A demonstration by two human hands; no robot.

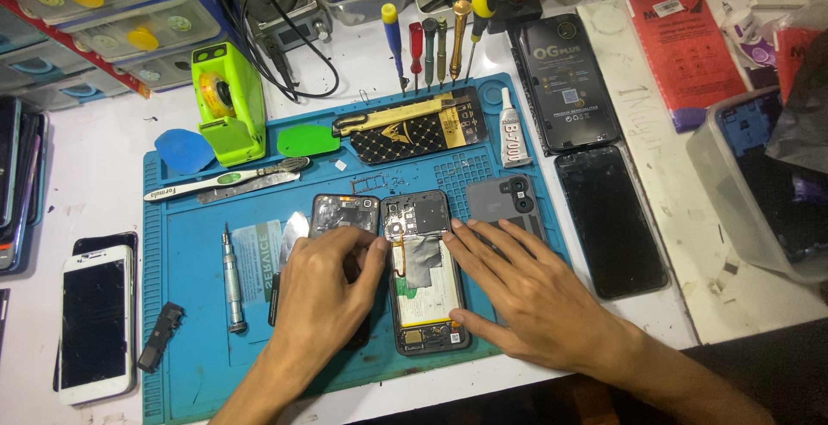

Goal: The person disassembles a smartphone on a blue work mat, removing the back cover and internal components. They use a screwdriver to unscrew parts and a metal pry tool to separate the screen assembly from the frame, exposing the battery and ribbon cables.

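Observation:
An opened phone lies on the blue work mat, its insides and battery showing. My left hand rests to its left, thumb touching the phone's upper left edge, and covers part of a dark inner cover. My right hand lies flat to the right, fingers against the phone's right side and thumb at its lower corner, over a grey back cover. Neither hand grips anything that I can see.
On the mat lie a silver screwdriver, a toothbrush, a glue tube and a black-and-gold box. A green tape dispenser, a black phone, a white phone and a clear bin surround it.

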